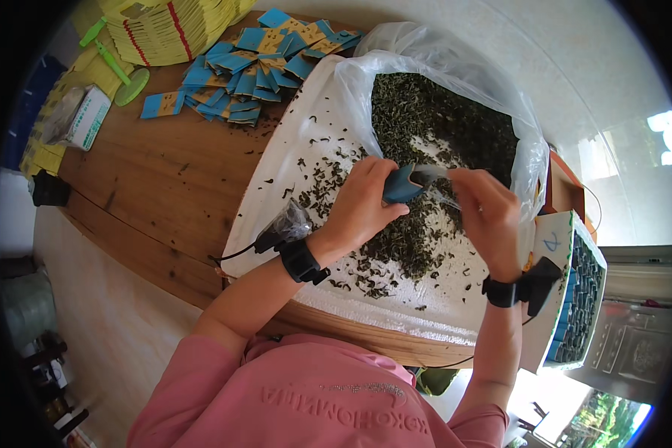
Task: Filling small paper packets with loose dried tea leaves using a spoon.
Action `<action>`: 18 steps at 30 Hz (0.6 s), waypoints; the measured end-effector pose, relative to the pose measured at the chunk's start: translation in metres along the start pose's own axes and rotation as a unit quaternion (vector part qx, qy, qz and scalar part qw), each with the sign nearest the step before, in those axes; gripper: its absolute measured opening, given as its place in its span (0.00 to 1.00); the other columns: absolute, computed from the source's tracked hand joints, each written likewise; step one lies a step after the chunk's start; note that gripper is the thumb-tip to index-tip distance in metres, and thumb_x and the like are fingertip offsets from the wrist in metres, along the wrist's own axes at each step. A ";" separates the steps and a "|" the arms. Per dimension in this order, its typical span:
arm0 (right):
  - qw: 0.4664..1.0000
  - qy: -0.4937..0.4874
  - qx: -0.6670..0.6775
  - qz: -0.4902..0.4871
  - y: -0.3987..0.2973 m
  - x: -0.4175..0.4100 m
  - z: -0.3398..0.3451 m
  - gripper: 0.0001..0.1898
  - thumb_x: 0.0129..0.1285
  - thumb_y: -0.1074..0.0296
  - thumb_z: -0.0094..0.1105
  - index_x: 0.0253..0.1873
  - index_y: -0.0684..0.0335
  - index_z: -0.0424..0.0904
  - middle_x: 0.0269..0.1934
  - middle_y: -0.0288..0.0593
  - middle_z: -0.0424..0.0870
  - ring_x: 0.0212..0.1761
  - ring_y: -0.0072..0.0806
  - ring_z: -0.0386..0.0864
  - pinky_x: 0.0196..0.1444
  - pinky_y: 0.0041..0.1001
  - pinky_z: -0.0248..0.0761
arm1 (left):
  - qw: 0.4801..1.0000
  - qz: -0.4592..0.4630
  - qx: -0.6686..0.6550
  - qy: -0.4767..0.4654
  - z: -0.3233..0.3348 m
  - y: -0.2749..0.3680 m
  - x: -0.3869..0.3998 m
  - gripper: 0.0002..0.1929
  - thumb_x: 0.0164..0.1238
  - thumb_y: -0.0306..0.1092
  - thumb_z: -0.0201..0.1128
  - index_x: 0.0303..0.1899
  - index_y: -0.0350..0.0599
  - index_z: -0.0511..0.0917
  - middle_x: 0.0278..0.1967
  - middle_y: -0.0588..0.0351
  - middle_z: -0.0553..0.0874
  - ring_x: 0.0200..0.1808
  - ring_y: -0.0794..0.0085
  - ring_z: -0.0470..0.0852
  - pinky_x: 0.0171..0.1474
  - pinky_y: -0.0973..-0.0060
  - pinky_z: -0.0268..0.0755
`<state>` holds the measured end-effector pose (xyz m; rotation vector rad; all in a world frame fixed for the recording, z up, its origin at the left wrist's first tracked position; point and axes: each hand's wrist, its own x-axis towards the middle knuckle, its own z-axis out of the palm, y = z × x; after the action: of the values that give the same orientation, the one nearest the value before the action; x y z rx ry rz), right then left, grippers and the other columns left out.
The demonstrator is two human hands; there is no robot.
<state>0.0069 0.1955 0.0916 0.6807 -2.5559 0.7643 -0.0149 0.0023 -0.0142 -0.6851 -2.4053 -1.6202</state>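
Observation:
My left hand (358, 204) grips a small blue paper packet (401, 185), its open mouth turned to the right. My right hand (490, 207) is beside that mouth, fingers pinched on a strip of clear plastic film (434, 172) that comes out of the packet; motion blurs it. Beneath both hands, loose dark dried leaves (400, 255), which look like tea, lie scattered on a white foam board (291, 224). Just beyond, a large clear plastic bag (353, 84) lies open with a heap of the same leaves (425, 106) inside.
Flat blue-and-tan packets (246, 67) are piled on the wooden table (162, 168). Left of them are a green plastic stand (131, 87), a small white box (87, 120) and a yellow woven basket (151, 33). A white foam box (557, 241) packed with blue packets stands at right.

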 end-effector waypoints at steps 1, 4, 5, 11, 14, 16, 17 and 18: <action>1.000 -0.002 0.002 -0.001 0.001 0.000 -0.004 0.08 0.64 0.85 0.60 0.46 0.68 0.83 0.32 0.46 0.84 0.28 0.29 0.81 0.32 0.25 0.73 | 1.000 -0.008 0.001 -0.003 0.000 0.000 0.000 0.28 0.49 0.29 0.78 0.52 0.36 0.74 0.48 0.45 0.78 0.56 0.49 0.75 0.60 0.59 0.69; 0.988 0.092 0.020 0.125 0.010 -0.003 -0.011 0.08 0.68 0.80 0.57 0.48 0.68 0.84 0.29 0.37 0.83 0.26 0.17 0.78 0.29 0.20 0.71 | 1.000 0.001 -0.006 0.019 0.001 -0.003 -0.001 0.28 0.49 0.29 0.78 0.52 0.35 0.74 0.48 0.45 0.78 0.55 0.49 0.76 0.60 0.59 0.69; 0.988 0.090 0.023 0.122 0.021 -0.003 -0.008 0.08 0.68 0.80 0.57 0.48 0.68 0.84 0.29 0.37 0.83 0.26 0.17 0.78 0.29 0.20 0.71 | 1.000 -0.002 -0.004 0.022 0.000 -0.005 -0.002 0.28 0.49 0.29 0.78 0.52 0.35 0.74 0.48 0.45 0.78 0.55 0.49 0.76 0.60 0.59 0.69; 0.959 0.097 -0.139 0.228 0.141 -0.009 0.051 0.10 0.70 0.68 0.58 0.46 0.67 0.86 0.25 0.41 0.85 0.21 0.21 0.81 0.25 0.23 0.73 | 1.000 0.022 -0.007 0.019 0.004 -0.001 0.004 0.30 0.50 0.28 0.79 0.54 0.34 0.73 0.49 0.45 0.78 0.54 0.49 0.76 0.58 0.60 0.70; 0.967 0.079 -0.037 0.238 0.149 0.016 0.103 0.10 0.69 0.69 0.58 0.45 0.68 0.86 0.24 0.43 0.85 0.20 0.24 0.82 0.25 0.26 0.75 | 0.999 0.018 -0.007 0.029 0.004 -0.005 0.004 0.29 0.49 0.28 0.79 0.53 0.34 0.73 0.48 0.45 0.78 0.53 0.49 0.76 0.58 0.60 0.70; 0.933 0.032 0.145 0.329 0.118 0.042 0.124 0.10 0.68 0.70 0.58 0.45 0.70 0.85 0.25 0.43 0.85 0.21 0.24 0.83 0.25 0.25 0.75 | 0.999 0.008 -0.006 0.042 0.002 -0.010 0.003 0.30 0.49 0.29 0.79 0.53 0.34 0.73 0.48 0.45 0.78 0.53 0.49 0.76 0.58 0.60 0.70; 0.917 0.029 0.192 0.350 0.120 0.047 0.128 0.10 0.68 0.71 0.58 0.44 0.71 0.85 0.24 0.43 0.86 0.21 0.25 0.83 0.26 0.25 0.76 | 0.999 0.012 -0.008 0.042 0.003 -0.008 0.004 0.30 0.49 0.29 0.79 0.53 0.34 0.73 0.48 0.45 0.78 0.53 0.49 0.76 0.58 0.60 0.70; 0.917 0.029 0.192 0.349 0.121 0.049 0.129 0.10 0.68 0.71 0.58 0.44 0.71 0.85 0.24 0.43 0.86 0.21 0.25 0.83 0.26 0.25 0.76 | 0.999 0.006 -0.008 0.039 0.002 -0.007 0.003 0.31 0.48 0.29 0.79 0.54 0.35 0.73 0.48 0.45 0.78 0.54 0.49 0.76 0.58 0.60 0.70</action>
<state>-0.1277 0.1919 -0.0338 -0.2010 -2.6062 1.5098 -0.0208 0.0030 -0.0200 -0.6252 -2.3322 -1.6317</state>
